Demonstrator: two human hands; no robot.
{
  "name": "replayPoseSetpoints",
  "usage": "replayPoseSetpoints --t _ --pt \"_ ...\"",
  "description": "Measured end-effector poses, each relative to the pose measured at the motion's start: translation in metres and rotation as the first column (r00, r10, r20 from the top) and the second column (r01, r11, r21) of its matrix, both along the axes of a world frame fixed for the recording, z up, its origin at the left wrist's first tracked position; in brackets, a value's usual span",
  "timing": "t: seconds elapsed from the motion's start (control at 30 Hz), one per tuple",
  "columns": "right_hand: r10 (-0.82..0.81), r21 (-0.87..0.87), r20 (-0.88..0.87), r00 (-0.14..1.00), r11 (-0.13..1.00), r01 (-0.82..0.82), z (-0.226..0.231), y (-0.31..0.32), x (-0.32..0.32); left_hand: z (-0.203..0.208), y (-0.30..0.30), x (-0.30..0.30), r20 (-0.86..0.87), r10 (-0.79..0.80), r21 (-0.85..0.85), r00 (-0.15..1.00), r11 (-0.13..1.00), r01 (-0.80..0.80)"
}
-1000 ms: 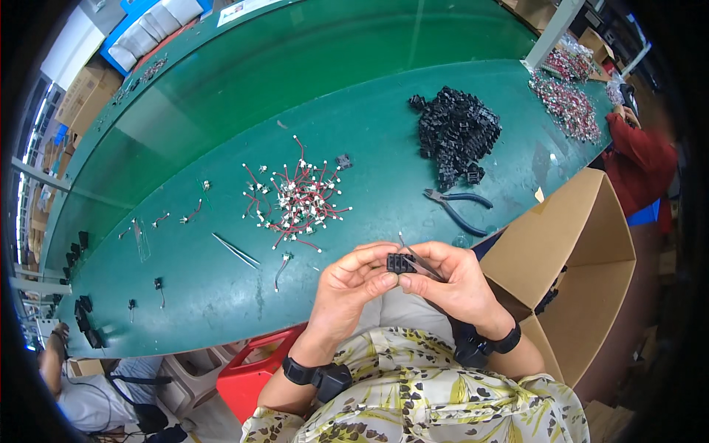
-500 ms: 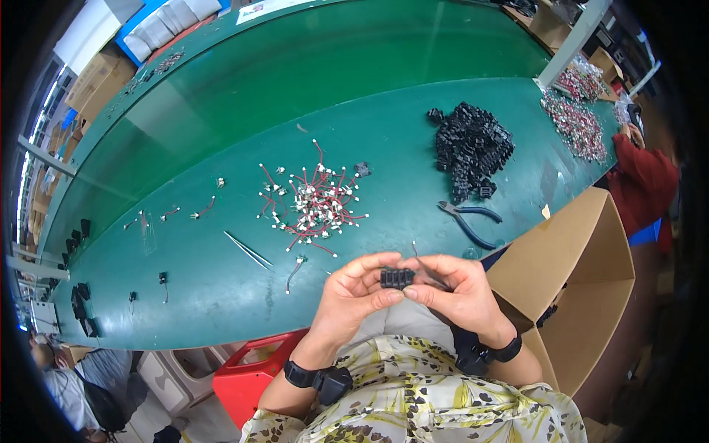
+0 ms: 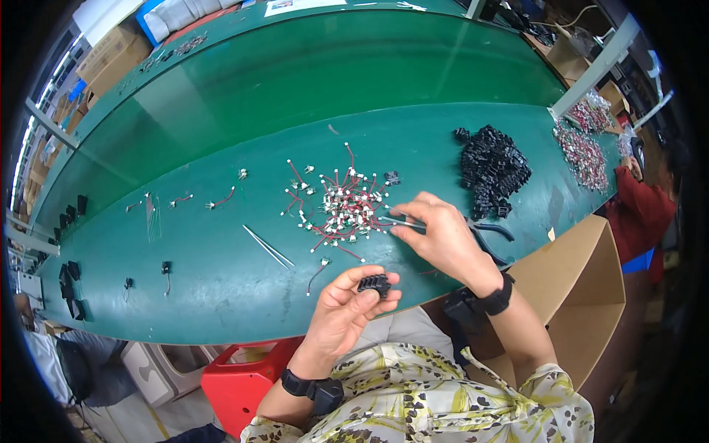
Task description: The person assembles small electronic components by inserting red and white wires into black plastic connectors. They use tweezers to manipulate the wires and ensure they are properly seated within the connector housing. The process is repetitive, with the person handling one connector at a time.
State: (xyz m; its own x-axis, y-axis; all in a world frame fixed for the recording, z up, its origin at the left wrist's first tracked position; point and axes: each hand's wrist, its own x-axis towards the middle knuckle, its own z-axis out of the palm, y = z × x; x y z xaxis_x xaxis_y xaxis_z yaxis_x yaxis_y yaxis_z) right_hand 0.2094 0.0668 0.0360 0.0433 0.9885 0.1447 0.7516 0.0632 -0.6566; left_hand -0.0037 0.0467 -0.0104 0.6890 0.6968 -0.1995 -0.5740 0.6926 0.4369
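Near the table's front edge, my left hand (image 3: 336, 317) is closed on a small ribbed black plastic block (image 3: 375, 285), pinched between thumb and fingers. My right hand (image 3: 450, 240) pinches slim metal tweezers (image 3: 401, 221), whose tips reach the right side of a pile of white connectors with red and dark wires (image 3: 348, 210). Whether the tips grip a piece is too small to tell. One loose wired piece (image 3: 319, 275) lies between the pile and my left hand. A second pair of tweezers (image 3: 267, 246) rests on the green table, left of the pile.
A heap of black plastic blocks (image 3: 493, 166) lies at the right, with pliers (image 3: 493, 235) partly behind my right hand. An open cardboard box (image 3: 583, 269) stands at the table's right edge. Beyond sits a person in a red sleeve (image 3: 639, 207) by more wired parts (image 3: 581, 153).
My right hand has moved away from the black block, forward to the wired pile, with the tweezers. My left hand keeps the block, slightly lower and tilted. The view has shifted a little.
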Motion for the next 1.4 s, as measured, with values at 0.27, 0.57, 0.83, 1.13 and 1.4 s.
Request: replayPoseSetpoints --t 0.27,0.57,0.83,1.13,1.4 --pt "0.071 0.03 0.01 0.997 0.997 -0.071 -0.013 0.007 -0.003 -0.008 -0.002 0.001 0.003 0.002 0.041 1.0 0.999 -0.002" --pt "-0.126 -0.328 -0.556 0.821 0.942 -0.077 0.024 -0.003 0.013 -0.001 -0.005 0.017 -0.078 0.119 0.122 0.99 0.987 -0.109" --pt "-0.16 -0.365 -0.749 0.643 0.909 -0.199 0.035 -0.036 0.018 0.005 -0.005 0.027 -0.132 0.244 0.138 0.961 0.964 -0.226" --pt "-0.082 -0.311 -0.784 0.615 0.91 -0.275 0.015 -0.088 0.018 0.012 -0.015 0.026 -0.159 0.277 0.246 0.948 0.941 -0.233" --pt "-0.047 -0.107 -0.679 0.732 0.994 -0.035 0.007 -0.109 -0.005 0.02 -0.021 0.021 -0.191 0.452 0.658 0.872 0.717 -0.228"
